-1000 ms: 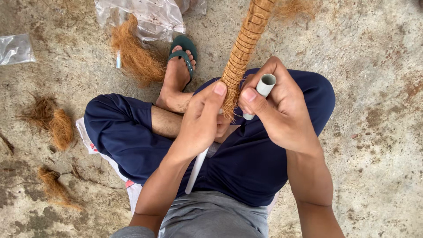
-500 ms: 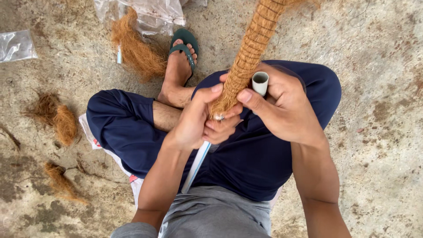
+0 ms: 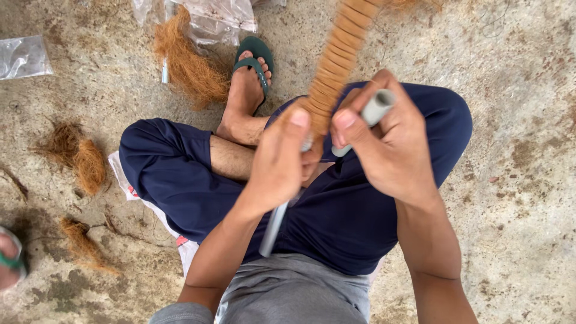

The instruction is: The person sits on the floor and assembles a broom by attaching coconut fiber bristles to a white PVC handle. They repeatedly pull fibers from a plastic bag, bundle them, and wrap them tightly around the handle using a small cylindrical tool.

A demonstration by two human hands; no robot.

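Coir-wrapped pole rises between both hands: left hand clamped on it, right hand gripping a grey tube.

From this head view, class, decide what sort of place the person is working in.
Probably an informal craft spot on the ground, not a fitted workshop: a bare, stained concrete floor, loose tufts of brown fibre and clear plastic bags scattered about it.

fibre workshop: concrete floor, coir tufts

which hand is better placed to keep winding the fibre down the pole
Probably the left hand: its thumb presses right at the wrapped fibre's lower edge, while the right hand grips a short grey tube.
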